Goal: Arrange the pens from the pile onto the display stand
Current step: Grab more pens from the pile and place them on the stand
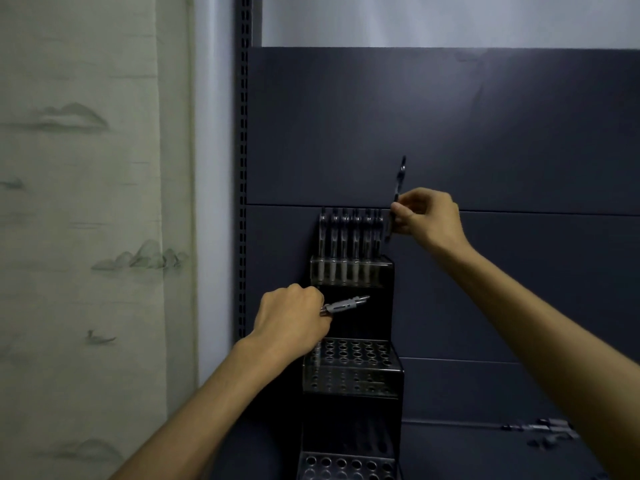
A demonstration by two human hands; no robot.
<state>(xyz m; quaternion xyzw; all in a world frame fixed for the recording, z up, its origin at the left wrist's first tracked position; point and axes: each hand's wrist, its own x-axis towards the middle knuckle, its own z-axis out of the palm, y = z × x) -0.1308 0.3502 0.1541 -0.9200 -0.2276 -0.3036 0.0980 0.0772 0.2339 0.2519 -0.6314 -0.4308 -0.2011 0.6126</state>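
Note:
A black tiered display stand (360, 372) with rows of round holes stands against a dark panel. Its top tier (351, 270) holds a row of several upright pens (349, 233). My right hand (427, 216) grips one dark pen (398, 188) upright, just right of that row and above the top tier's right end. My left hand (292, 317) is closed around a bunch of pens (346, 302) whose ends stick out to the right, in front of the stand's middle part. More loose pens (543, 431) lie on the shelf at the lower right, partly behind my right forearm.
The dark back panel (450, 133) rises behind the stand. A slotted upright post (244, 168) runs along its left edge. Left of that hangs a pale curtain (86, 202) with a faint landscape print. The lower tiers (346, 467) show open holes.

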